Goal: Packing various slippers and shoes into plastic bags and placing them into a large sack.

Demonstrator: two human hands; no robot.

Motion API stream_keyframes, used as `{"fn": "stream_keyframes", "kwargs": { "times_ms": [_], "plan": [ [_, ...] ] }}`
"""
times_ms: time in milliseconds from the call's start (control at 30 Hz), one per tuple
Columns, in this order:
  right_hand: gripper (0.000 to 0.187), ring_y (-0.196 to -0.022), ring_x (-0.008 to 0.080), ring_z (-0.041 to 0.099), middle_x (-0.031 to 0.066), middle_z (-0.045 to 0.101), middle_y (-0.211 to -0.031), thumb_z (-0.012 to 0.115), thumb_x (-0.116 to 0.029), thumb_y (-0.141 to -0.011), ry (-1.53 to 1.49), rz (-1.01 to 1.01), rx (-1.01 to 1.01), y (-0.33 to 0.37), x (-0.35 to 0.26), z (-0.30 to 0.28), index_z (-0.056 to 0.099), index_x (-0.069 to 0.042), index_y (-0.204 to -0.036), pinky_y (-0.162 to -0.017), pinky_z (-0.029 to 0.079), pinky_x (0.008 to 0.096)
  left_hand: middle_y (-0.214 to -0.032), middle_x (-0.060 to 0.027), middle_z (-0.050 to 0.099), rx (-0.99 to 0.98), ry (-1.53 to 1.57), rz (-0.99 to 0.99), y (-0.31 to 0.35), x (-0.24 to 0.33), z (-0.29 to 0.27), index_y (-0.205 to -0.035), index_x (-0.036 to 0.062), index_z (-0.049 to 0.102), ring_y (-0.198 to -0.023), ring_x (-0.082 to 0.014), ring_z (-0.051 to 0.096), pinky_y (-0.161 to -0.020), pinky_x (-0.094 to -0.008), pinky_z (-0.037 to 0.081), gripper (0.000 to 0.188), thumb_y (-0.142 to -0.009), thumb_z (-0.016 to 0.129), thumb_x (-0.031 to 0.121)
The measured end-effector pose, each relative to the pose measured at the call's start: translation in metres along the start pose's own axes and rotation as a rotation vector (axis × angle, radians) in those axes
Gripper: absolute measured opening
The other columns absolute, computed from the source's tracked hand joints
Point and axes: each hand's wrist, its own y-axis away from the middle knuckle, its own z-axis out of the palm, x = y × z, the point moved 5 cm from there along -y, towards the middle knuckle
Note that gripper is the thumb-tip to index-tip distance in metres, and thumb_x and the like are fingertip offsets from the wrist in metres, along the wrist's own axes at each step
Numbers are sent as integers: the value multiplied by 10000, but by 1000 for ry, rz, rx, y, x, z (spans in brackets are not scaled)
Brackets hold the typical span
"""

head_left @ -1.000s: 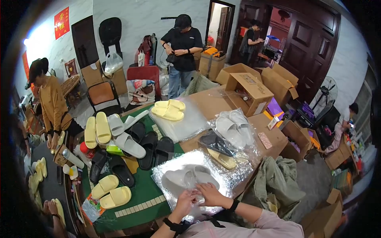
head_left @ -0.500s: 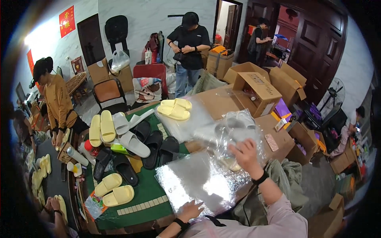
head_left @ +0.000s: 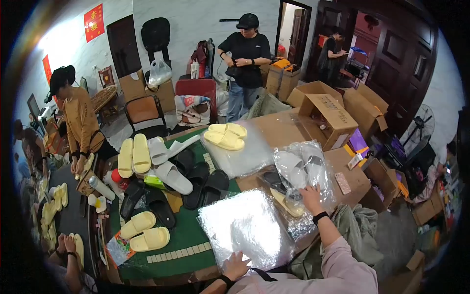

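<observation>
On the green-topped desk (head_left: 186, 240) that fills the middle of the view, stock lies in loose groups, with brown cardboard boxes (head_left: 325, 110) standing open along its far right side. Nearest the wearer, a large flat stack of clear, glossy plastic bags (head_left: 247, 228) lies on the near edge of the desk. The left hand (head_left: 236, 264) rests flat on the near corner of this stack, fingers spread and released, grasping nothing. To the right, a crumpled clear plastic bag holding a pair of grey foam slippers (head_left: 301, 166) lies on a brown surface beside the stack; a pale yellow slipper (head_left: 289, 206) lies just below it, partly under the film. The right hand (head_left: 311, 196), with a black band at the wrist, reaches to the lower edge of this bag and touches the plastic; whether its fingers are clenched on the film cannot be told. Farther back, a pair of yellow foam slippers (head_left: 225, 136) sits on another clear sheet. Left of centre lie several black slippers (head_left: 198, 179), white slippers (head_left: 171, 176), and two further yellow pairs, one upright-lying at the far left (head_left: 133, 156) and one near the front edge (head_left: 145, 231). A person in an orange top (head_left: 81, 120) stands at the left of the desk, and a person in black (head_left: 247, 59) stands behind it.
</observation>
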Motion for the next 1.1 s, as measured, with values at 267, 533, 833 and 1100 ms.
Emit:
{"fn": "stream_keyframes", "kwargs": {
  "times_ms": [267,533,833,1100],
  "plan": [
    [322,-1165,239,463,80,572,-1135,541,-37,-728,42,20,45,-14,4,-1,629,-151,-1016,-1048,162,564,-1435,-154,253,103,99,13,-3,-7,6,-1253,316,502,-1290,-449,225,-873,-696,271,452,-817,553,425],
    [226,-1188,279,441,68,573,-1140,548,-107,-743,55,97,1,-34,24,-15,659,-135,-938,-1040,180,574,-1433,-156,267,122,110,8,-7,-7,11,-1233,311,521,-1290,-449,224,-877,-688,277,438,-811,567,416],
    [573,-1282,356,299,149,391,-1344,584,-134,-723,70,-55,-126,-4,-82,-24,460,-125,-1282,-1036,163,586,-1376,-216,325,201,239,-3,8,-10,-14,-1236,181,523,-1253,-425,307,-1016,-509,285,434,-844,538,368],
    [492,-1012,397,523,191,373,-1337,528,-266,-806,-214,-340,-957,140,-224,97,452,-230,-1291,-719,505,517,-1315,-268,366,1037,498,-304,35,-120,-101,-1280,-43,374,-1214,-408,346,-1029,-443,278,548,-806,601,111]
  ]
}}
